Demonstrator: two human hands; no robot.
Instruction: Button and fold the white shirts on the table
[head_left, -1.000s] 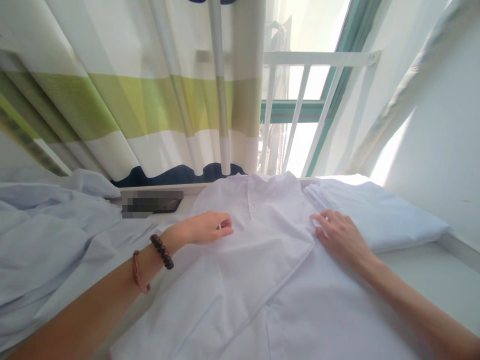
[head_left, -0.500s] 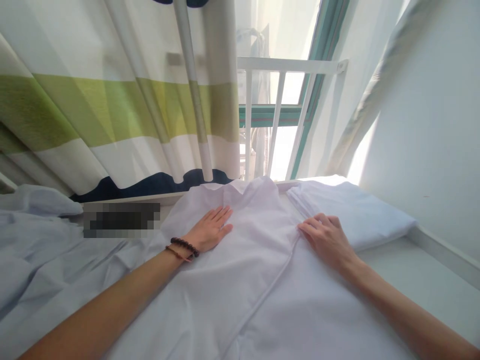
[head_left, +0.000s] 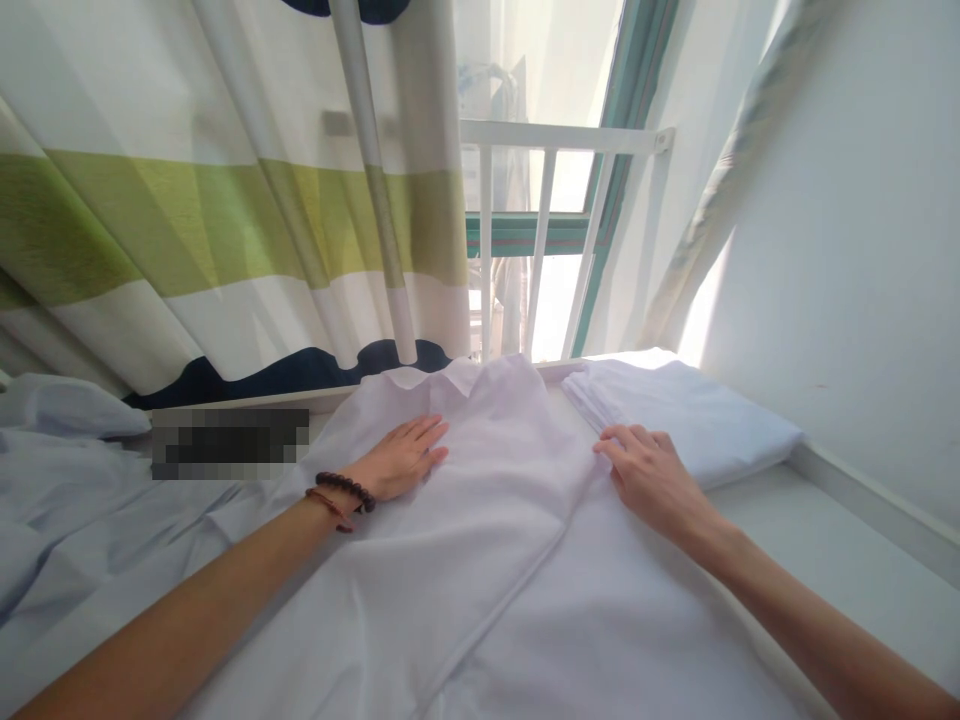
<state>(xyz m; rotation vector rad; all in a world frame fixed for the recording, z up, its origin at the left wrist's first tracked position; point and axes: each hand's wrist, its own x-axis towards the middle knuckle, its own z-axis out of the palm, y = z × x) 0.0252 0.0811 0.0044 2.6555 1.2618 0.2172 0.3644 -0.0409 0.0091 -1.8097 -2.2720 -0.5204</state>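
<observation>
A white garment (head_left: 480, 500) with a collar-like far end lies spread across the middle, with a long seam running toward the lower centre. My left hand (head_left: 401, 460), with beaded bracelets at the wrist, rests flat on its upper left part, fingers stretched out. At the garment's right edge is my right hand (head_left: 649, 470); its fingers are bent, and the thumb and index finger now sit a little apart beside the edge. A folded white cloth (head_left: 697, 410) lies just beyond my right hand.
Rumpled white fabric (head_left: 82, 520) covers the left side. Beside it lies a pixelated dark patch (head_left: 232, 443). A striped curtain (head_left: 300, 220) hangs behind, next to a white railing (head_left: 562, 135) before a window. A white wall (head_left: 862, 250) stands at the right.
The view has shifted slightly, moving most things a little left. My right hand's index finger and thumb have loosened from the garment's edge. My left hand stays flat on the fabric.
</observation>
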